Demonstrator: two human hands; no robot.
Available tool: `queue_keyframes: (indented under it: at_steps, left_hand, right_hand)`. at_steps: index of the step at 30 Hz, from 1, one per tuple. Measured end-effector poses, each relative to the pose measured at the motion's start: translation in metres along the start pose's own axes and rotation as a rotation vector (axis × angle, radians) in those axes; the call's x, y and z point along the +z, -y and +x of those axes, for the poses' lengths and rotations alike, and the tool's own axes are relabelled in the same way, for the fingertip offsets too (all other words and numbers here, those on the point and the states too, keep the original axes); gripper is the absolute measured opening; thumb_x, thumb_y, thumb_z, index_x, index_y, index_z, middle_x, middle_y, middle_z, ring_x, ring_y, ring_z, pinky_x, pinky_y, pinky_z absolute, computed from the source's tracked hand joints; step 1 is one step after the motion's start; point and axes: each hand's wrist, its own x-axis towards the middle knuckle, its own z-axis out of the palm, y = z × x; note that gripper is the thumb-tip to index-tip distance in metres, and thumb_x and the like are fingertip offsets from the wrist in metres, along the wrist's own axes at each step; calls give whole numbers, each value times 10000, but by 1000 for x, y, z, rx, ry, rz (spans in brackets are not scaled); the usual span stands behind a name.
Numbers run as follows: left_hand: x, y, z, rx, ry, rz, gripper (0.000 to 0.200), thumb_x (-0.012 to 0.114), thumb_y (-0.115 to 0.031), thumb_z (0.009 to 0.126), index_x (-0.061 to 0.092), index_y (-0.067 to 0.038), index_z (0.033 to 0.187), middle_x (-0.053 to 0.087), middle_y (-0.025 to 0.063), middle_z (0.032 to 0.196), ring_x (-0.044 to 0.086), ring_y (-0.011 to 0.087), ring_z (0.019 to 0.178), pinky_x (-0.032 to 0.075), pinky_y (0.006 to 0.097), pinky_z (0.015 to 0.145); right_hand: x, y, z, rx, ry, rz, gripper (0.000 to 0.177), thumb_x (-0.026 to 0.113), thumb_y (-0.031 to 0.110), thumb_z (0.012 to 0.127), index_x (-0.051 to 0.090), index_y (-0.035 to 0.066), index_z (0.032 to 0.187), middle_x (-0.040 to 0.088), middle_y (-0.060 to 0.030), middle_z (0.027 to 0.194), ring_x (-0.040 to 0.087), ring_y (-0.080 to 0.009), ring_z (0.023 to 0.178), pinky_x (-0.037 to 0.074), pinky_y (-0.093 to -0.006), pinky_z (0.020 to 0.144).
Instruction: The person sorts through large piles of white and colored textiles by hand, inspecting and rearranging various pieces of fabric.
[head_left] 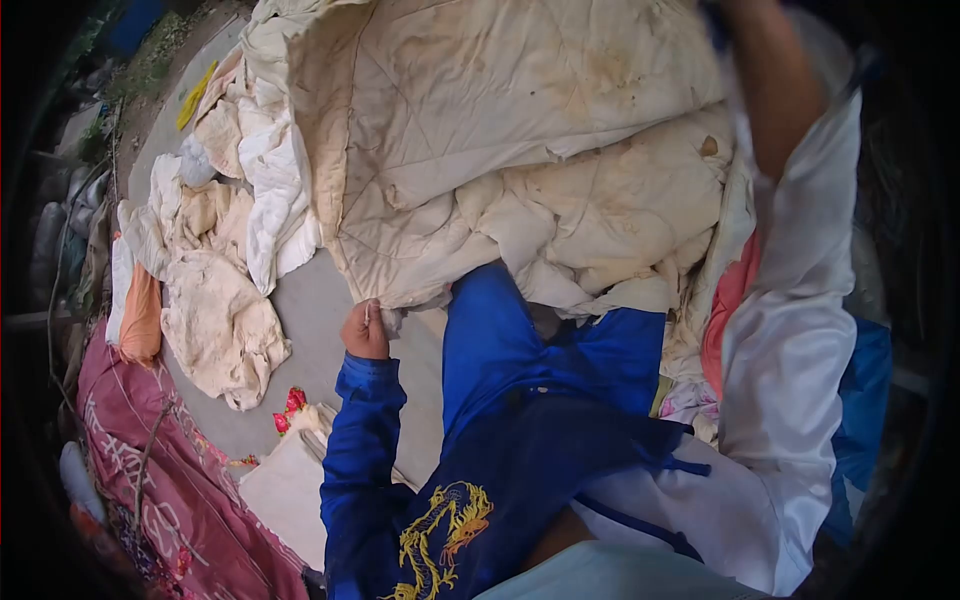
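A large cream quilt (520,80) with brown stains and stitched lines spreads across the top and middle, over the front of the blue trousers. My left hand (366,330), in a blue sleeve, is closed on the quilt's lower left corner. The right arm, in a white satin sleeve, reaches up at the upper right. Only a blurred part of my right hand (750,12) shows at the top edge, and its fingers cannot be made out. Crumpled folds of quilt lie below the upper layer, near my knees.
Cream and white cloths (215,300) lie on the grey ground at the left, beside an orange bundle (141,318). A maroon cloth with white characters (150,470) covers the lower left. Pink-red fabric (728,310) and a blue bag (868,400) are at the right.
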Motion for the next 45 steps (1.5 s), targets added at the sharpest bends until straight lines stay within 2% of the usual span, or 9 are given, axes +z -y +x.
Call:
queue_keyframes:
  at_steps: [4,6,12,15,18,25,34,40,45]
  left_hand:
    - [-9,23,8,36,-6,53,222,585,-179,986,684,9,920,672,135,742,635,197,663,492,321,632]
    - [-16,26,20,143,-14,100,213,589,-170,983,683,11,920,675,135,738,644,200,663,498,321,636]
    - [-44,-4,75,194,-126,81,223,607,-194,979,701,7,955,694,143,769,644,171,701,503,310,664]
    - [-60,4,121,193,-260,-62,261,601,-219,991,705,18,963,700,83,786,596,112,722,492,278,687]
    - [-95,0,171,145,-364,-156,283,586,-225,1003,702,29,958,696,31,823,570,70,746,475,244,704]
    - [-188,-9,273,202,-623,-184,353,581,-277,999,692,26,857,670,23,738,528,67,647,442,265,594]
    - [-320,35,261,-153,-871,327,571,529,-457,949,687,91,965,702,247,878,678,346,845,505,402,784]
    - [-280,91,194,76,-536,-8,308,478,-193,1019,683,30,967,703,75,867,644,148,751,516,291,674]
    - [-179,63,76,154,-318,-167,266,579,-209,1009,689,24,944,658,0,817,552,62,742,458,229,700]
  right_hand:
    - [85,58,-303,502,1062,267,614,731,398,832,567,-10,1259,582,-260,1243,559,-397,1178,448,-426,1003]
    - [106,87,-453,680,1282,-40,945,773,476,759,352,9,1464,431,-303,1413,412,-423,1344,314,-501,1130]
    - [111,84,-522,863,1384,-467,689,703,355,825,452,74,1402,538,-231,1362,509,-439,1245,399,-464,1058]
    - [81,42,-467,1372,934,-184,411,639,255,861,608,105,1243,659,-204,1172,620,-399,1089,475,-443,948]
    - [28,-47,-473,1133,134,-7,251,636,91,874,687,41,1115,732,-114,963,672,-201,875,513,-330,800]
    - [-275,-154,-200,805,-321,-252,274,692,140,857,720,58,1117,728,-48,901,644,-118,788,515,-276,728]
    - [-783,-125,-164,797,-303,-861,485,566,273,890,605,-3,1287,677,-135,1199,625,-224,1116,466,-332,969]
    - [-819,-82,-309,1145,-199,-1119,414,572,214,909,611,-11,1255,680,-125,1167,632,-212,1073,477,-326,949]
    - [-709,-138,-458,1268,133,-1155,356,578,164,925,616,-18,1229,682,-117,1140,637,-202,1038,486,-321,932]
